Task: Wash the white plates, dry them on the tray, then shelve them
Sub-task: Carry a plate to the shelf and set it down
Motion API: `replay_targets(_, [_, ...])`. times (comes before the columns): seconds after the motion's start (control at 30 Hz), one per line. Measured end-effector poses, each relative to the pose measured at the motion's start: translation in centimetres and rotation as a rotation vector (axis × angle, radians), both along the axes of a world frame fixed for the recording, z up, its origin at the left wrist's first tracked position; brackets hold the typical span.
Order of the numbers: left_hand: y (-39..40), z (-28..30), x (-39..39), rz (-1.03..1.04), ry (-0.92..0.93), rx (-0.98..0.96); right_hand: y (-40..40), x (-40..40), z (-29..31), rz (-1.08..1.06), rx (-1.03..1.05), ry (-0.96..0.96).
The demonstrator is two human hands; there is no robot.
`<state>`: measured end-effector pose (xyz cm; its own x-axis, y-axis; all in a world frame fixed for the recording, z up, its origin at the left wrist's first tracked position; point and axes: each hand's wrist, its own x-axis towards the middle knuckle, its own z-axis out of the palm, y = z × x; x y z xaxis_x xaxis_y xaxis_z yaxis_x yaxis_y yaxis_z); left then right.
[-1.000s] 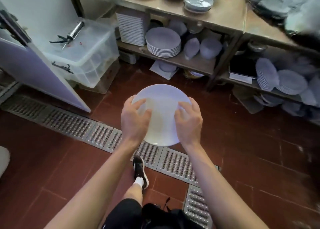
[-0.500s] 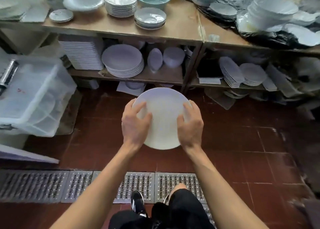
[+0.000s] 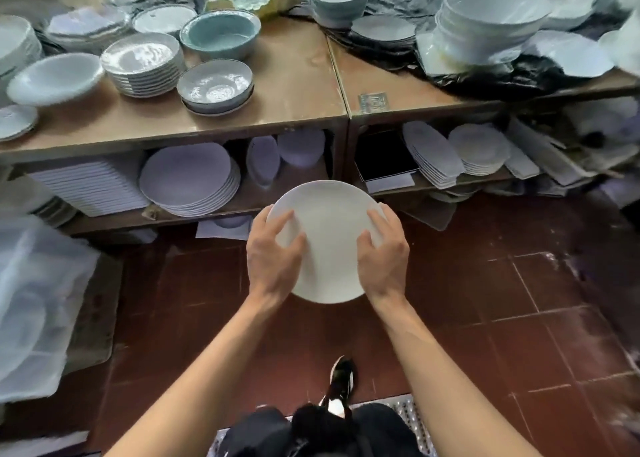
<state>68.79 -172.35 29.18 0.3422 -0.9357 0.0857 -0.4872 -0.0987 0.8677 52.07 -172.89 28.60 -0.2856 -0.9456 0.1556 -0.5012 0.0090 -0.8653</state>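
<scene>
I carry one round white plate (image 3: 329,238) in front of me, above the red tiled floor. My left hand (image 3: 273,256) grips its left rim, thumb on top. My right hand (image 3: 384,252) grips the right rim the same way. Just beyond the plate is the lower shelf (image 3: 242,202) of a wooden rack, holding a stack of round white plates (image 3: 188,179) and a stack of square white plates (image 3: 91,186).
The rack's top (image 3: 298,86) is crowded with bowls and plate stacks. A second rack (image 3: 433,86) to the right holds more dishes and black plastic. A clear plastic bin (image 3: 38,297) stands at the left. A floor drain grate (image 3: 412,418) lies by my feet.
I have walked closer to the shelves with the plate held in both hands. The rack now fills the upper view, and the drain grate has dropped behind my feet.
</scene>
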Motion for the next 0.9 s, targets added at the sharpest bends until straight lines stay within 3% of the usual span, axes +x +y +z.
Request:
replay_targets(0.37, [-14.4, -0.3, -1.0, -0.013, -0.013, 0.035, -13.7, -1.2, -0.1, 0.001, 0.046, -0.008])
replay_targets(0.63, [-27.5, -2.4, 2.8, 0.019, 0.104, 0.075, -26.4, 2.6, -1.3, 0.058, 0.103, 0.048])
replay_targets(0.9, [-39.8, -1.4, 7.1, 0.005, 0.102, 0.095, -38.5, 6.9, -0.3, 0.041, 0.132, 0.064])
